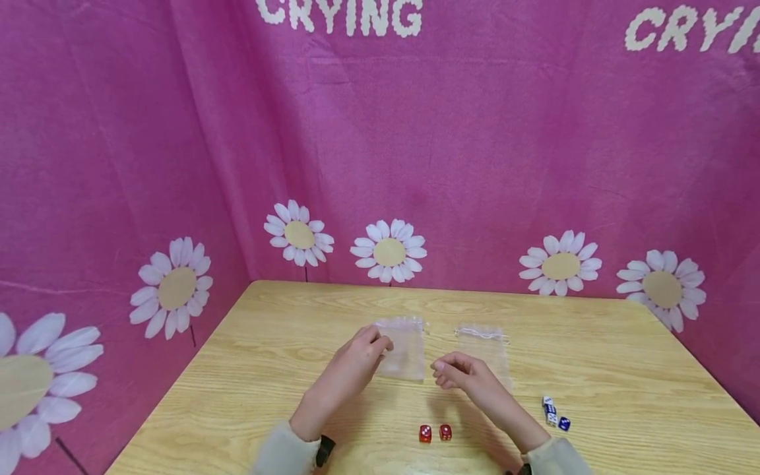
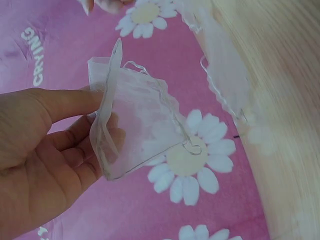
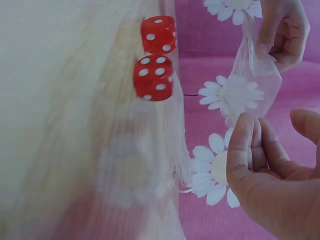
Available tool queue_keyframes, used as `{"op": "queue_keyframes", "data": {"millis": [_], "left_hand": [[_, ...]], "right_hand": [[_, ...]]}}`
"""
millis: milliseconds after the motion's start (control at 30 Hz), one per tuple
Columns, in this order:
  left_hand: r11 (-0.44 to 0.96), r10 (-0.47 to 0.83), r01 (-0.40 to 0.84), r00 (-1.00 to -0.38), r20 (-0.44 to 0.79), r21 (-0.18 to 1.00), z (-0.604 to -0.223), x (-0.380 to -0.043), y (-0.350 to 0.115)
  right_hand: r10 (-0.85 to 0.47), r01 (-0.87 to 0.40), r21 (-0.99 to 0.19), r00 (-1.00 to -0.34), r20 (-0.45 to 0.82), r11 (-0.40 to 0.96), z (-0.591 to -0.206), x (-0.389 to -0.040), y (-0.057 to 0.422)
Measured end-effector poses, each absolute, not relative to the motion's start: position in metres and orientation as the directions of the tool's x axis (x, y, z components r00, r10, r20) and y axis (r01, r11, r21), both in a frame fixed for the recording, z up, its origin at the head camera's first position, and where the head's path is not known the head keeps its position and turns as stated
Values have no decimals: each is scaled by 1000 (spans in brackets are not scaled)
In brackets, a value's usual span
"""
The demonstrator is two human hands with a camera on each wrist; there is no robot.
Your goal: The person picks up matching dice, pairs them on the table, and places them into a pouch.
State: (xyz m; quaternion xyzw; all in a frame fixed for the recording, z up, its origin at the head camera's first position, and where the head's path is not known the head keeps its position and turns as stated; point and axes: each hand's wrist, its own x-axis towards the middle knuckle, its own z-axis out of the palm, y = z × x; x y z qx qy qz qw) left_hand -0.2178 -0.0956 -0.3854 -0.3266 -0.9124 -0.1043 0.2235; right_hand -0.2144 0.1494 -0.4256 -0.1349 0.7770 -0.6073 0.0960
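Note:
A sheer white drawstring pouch hangs from my left hand, its edge pinched between thumb and fingers. In the left wrist view the pouch is spread out and see-through, a thin cord along one side. My right hand is raised beside it with fingers loosely bent and nothing between them. Partly behind that hand, a second sheer pouch lies on the table. Two red dice, one on the left and one on the right, sit on the wood between my forearms.
Right of my right forearm, several dice stand in a small group, among them a white die and a blue die. The wooden table meets a pink curtain printed with daisies at its back and left.

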Motion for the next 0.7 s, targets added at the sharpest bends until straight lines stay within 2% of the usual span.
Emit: {"op": "queue_keyframes", "data": {"millis": [367, 567, 700], "left_hand": [[738, 607, 674, -649, 459, -22, -381, -202, -80], [716, 642, 694, -613, 460, -76, -380, -197, -76], [711, 654, 698, -616, 439, -81, -379, -195, -74]], "right_hand": [[-374, 14, -1000, -927, -20, 18, -424, -226, 135], [-355, 91, -995, -932, -74, -31, -421, -230, 129], [-342, 103, -994, -935, -88, -23, -419, -231, 125]]}}
